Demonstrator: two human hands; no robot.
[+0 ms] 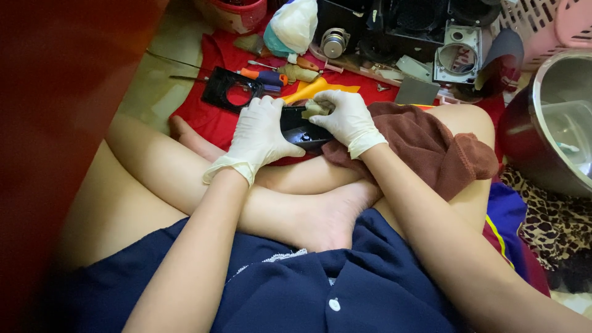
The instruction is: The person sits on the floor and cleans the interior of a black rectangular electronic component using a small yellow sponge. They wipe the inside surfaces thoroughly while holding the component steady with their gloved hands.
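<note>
Head view: a glossy black plastic part (301, 131), flat and angular, sits over the person's crossed legs, resting against a brown towel (425, 145). The left hand (262, 132), in a white glove, grasps its near-left edge. The right hand (345, 117), also gloved, presses a small pale wad (316, 108) onto its top surface. A red cloth (213, 114) on the floor beyond carries a black frame (231, 88) and screwdrivers (271, 75).

Both hands, left (262, 132) and right (346, 117), wear off-white gloves around a glossy black part (300, 131), over a brown cloth (425, 145) and a red mat (206, 114), beside a black frame (229, 88), an orange-yellow tool (311, 89) and a leopard-print fabric (549, 222).
</note>
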